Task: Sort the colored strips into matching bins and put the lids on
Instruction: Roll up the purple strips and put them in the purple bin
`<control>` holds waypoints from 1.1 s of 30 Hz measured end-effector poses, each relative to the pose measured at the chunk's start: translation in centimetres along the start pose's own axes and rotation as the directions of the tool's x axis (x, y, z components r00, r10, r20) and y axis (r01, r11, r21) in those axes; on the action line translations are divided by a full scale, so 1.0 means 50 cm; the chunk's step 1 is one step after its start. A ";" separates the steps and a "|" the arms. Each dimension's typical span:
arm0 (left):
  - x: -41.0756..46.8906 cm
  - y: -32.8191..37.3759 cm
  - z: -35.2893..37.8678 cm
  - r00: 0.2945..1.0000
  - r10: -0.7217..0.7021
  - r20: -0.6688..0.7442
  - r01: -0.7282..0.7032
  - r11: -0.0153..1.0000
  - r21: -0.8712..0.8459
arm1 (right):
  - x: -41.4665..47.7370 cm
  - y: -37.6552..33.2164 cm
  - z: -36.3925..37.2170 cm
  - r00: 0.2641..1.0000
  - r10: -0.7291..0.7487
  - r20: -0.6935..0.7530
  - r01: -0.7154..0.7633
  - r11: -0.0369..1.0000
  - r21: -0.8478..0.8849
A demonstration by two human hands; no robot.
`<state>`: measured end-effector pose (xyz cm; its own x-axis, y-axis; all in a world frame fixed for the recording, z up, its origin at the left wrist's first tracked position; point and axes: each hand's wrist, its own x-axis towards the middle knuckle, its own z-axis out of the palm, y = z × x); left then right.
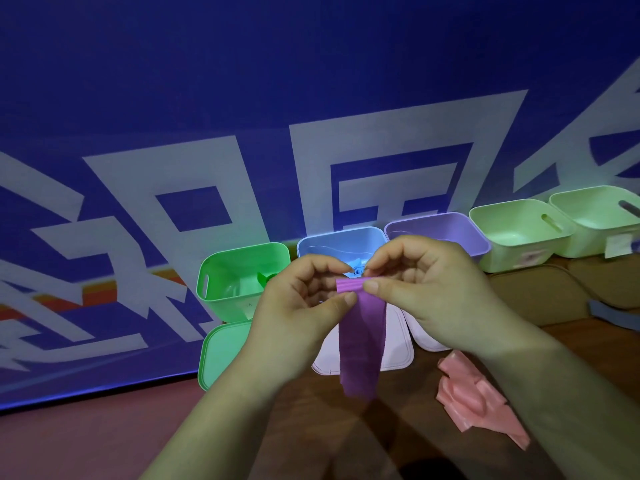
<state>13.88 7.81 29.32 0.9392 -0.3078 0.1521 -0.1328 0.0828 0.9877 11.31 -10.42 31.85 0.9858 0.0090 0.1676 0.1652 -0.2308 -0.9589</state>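
Large white characters run across the blue banner (pixel 242 98) behind the bins, but they are cut off and skewed and cannot be read. A pale label on the far-right light green bin (pixel 602 223) is too small to make out.

Both hands are raised in front of the bins, fingers curled. The left hand (pixel 298 306) and right hand (pixel 422 289) pinch the folded top of a purple strip (pixel 362 344) between thumbs and fingertips; the rest hangs down over a pale lid (pixel 398 351) on the table (pixel 398 427). Behind stand a green bin (pixel 239 282), a blue bin (pixel 343 240), partly hidden by the hands, and a purple bin (pixel 446 230). A green lid (pixel 221 351) lies before the green bin. Crumpled pink strips (pixel 474 393) lie toward the table's right edge.
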 end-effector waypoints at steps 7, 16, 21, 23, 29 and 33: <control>0.000 0.015 0.013 1.000 -0.001 -0.019 0.001 0.999 -0.032 | -0.009 -0.010 -0.014 0.999 -0.038 0.020 0.039 0.997 -0.072; -0.009 0.023 0.031 0.998 0.049 -0.028 -0.048 0.998 0.037 | -0.007 -0.030 -0.023 0.991 0.112 -0.066 -0.107 0.991 0.080; -0.008 0.029 0.028 0.989 0.149 0.024 -0.150 0.949 0.277 | 0.003 -0.030 -0.032 0.952 0.306 -0.010 -0.293 0.920 0.262; -0.004 0.029 0.024 0.991 0.129 0.037 -0.134 0.948 0.288 | 0.006 -0.027 -0.038 0.932 0.361 0.024 -0.350 0.883 0.312; 0.008 0.038 0.034 0.998 -0.021 -0.065 0.036 0.969 0.245 | 0.000 -0.019 -0.041 0.988 0.147 -0.055 -0.143 0.988 0.063; 0.013 0.048 0.038 0.988 -0.107 -0.110 0.127 0.973 0.194 | -0.008 -0.005 -0.046 0.999 -0.032 0.001 0.032 0.998 -0.059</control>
<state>13.59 6.00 31.86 0.9772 -0.2085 0.0402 -0.0710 -0.1425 0.9872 10.82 -12.63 32.57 0.9800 0.0175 0.1982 0.1948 -0.2875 -0.9378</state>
